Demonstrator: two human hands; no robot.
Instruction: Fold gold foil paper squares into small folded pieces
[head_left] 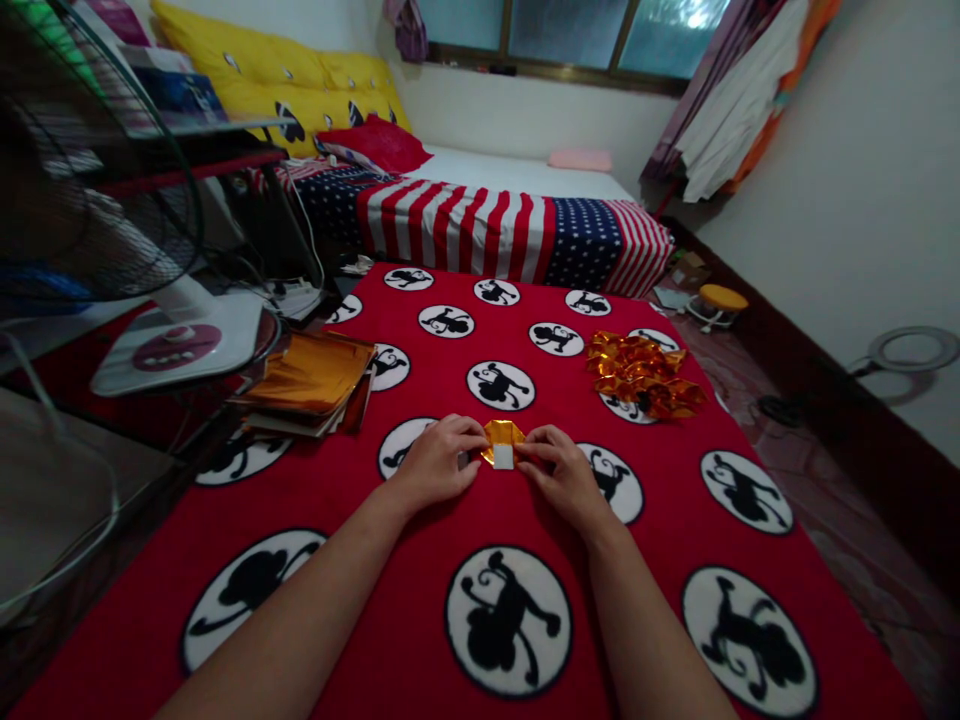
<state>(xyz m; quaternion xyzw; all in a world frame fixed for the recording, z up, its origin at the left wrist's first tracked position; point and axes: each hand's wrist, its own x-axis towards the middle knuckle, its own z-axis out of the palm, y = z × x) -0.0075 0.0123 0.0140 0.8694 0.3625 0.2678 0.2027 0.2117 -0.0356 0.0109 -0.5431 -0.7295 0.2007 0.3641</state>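
A small piece of folded gold foil paper (503, 433) lies on the red cloth between my two hands, with a white square patch showing at its near side. My left hand (444, 457) pinches its left edge, fingertips closed on it. On the opposite edge, the fingers of my right hand (559, 468) are closed in the same way. Farther off to the left is a stack of gold foil sheets (311, 372). Over to the right, several folded gold foil pieces (641, 375) are heaped together.
The red cloth (480, 515) with black-and-white monkey circles covers the surface under my hands. An electric fan (180, 340) stands at the left, beside the sheets. Beyond is a bed (480, 235) with a striped cover. A round yellow stool (722, 298) stands by the right wall.
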